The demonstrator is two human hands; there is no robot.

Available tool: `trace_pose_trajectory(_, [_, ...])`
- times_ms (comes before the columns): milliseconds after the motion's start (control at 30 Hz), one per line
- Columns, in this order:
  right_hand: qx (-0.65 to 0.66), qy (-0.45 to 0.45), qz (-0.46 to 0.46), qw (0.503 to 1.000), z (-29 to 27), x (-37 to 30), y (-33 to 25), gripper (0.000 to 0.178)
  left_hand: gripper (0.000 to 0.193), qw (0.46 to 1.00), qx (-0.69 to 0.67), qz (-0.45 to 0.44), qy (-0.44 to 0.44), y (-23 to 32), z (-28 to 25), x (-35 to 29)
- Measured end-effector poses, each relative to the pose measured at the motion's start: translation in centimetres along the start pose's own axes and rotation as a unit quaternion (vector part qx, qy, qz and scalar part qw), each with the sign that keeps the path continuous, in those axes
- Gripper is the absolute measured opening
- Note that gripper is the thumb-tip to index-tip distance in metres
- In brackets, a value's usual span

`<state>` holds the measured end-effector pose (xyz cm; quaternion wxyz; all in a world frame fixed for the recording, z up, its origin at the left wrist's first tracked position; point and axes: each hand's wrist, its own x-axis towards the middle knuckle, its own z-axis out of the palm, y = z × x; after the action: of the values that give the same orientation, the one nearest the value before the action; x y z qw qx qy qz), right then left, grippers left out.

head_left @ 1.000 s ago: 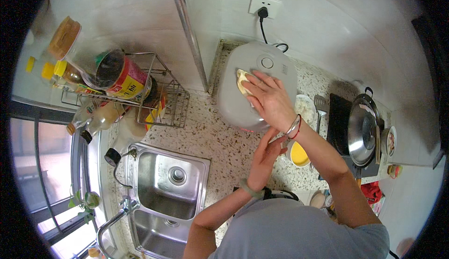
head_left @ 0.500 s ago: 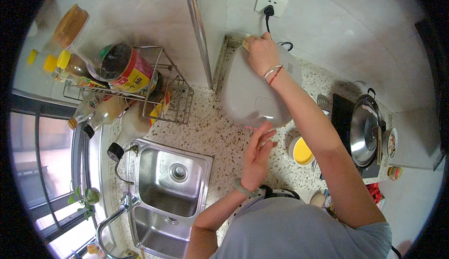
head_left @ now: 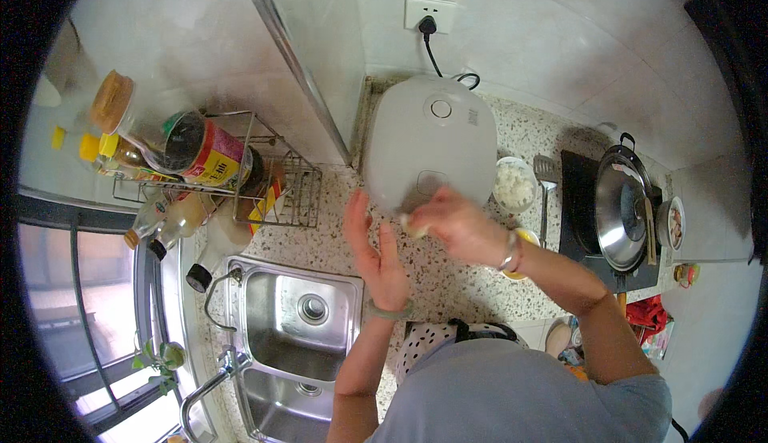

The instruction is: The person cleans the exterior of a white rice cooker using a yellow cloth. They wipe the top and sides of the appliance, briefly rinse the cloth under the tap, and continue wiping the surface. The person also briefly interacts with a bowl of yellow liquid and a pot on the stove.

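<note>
A light grey rice cooker (head_left: 432, 143), its lid shut, stands against the back wall on the speckled counter. My right hand (head_left: 464, 227) is at the cooker's front edge, fingers closed and blurred by motion. A small pale cloth (head_left: 416, 227) pokes out from under them; most of it is hidden in the grip. To its left, my left hand (head_left: 380, 263) is held up by the cooker's front left corner, fingers stretched out, holding nothing.
Right of the cooker are a bowl of white pieces (head_left: 514, 185), a partly hidden yellow bowl (head_left: 526, 237), a slotted turner (head_left: 546, 175) and a lidded wok (head_left: 620, 215). A double sink (head_left: 296, 327) and bottle rack (head_left: 300, 195) are on the left.
My right hand has come from the cooker's back edge to its front with the cloth. My left hand has shifted left, off the front edge. The view has turned slightly.
</note>
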<state>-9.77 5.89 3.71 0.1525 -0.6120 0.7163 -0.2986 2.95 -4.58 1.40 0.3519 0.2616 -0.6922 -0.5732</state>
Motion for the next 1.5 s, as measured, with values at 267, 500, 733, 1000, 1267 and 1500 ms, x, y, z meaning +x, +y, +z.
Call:
trace_pose_trajectory(267, [-0.257,0.193,0.019,0.947,-5.4,7.2,4.2,0.029,0.047,0.958,0.24,0.105,-0.118,-0.7,2.3,1.4])
trace_pose_trajectory(500, [-0.313,0.13,0.036,0.94,-0.1,9.2,4.0,0.039,0.05,0.931,0.329,0.114,-0.108,-1.5,1.6,1.2])
trace_pose_trajectory(733, [-0.369,0.002,0.112,0.923,-2.2,13.1,7.3,0.035,0.05,0.924,0.351,0.097,-0.117,-2.2,1.2,0.8])
trace_pose_trajectory(1000, [-0.251,0.092,0.194,0.944,-8.2,8.7,13.5,0.026,0.051,0.938,0.318,0.081,-0.116,-2.1,0.1,0.1])
trace_pose_trajectory(1267, [-0.262,0.288,0.165,0.906,-3.4,-2.2,9.6,0.048,0.046,0.965,0.215,0.09,-0.124,-1.2,1.3,-1.2])
trace_pose_trajectory(1500, [-0.138,0.304,0.191,0.923,2.5,-7.1,0.7,0.053,0.043,0.965,0.173,0.094,-0.173,-0.7,1.5,-4.9])
